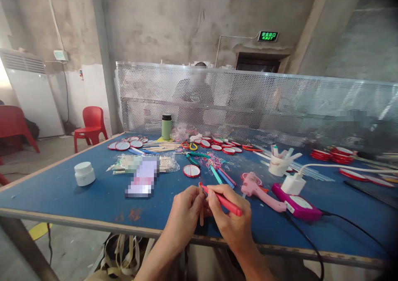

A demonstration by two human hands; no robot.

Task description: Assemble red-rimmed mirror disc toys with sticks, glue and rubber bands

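My left hand [185,208] pinches a wooden craft stick [202,216] upright near the table's front edge. In my right hand [232,218] is a red marker [228,204], its tip touching the stick's upper end, where a red patch shows. Just beyond the hands lies a round red-rimmed disc [191,171]. Teal, blue and pink markers [225,176] lie behind my right hand, beside a heap of small coloured bands [215,160]. A pink glue gun [263,194] rests to the right of my right hand.
A magenta power strip [298,204] with a white charger [292,184] and cables sits at right. Left are a white jar [84,174], a phone [143,177] and bagged sticks [169,163]. A cup of pens [278,164], a green bottle [166,127] and a perforated metal screen [146,94] stand farther back.
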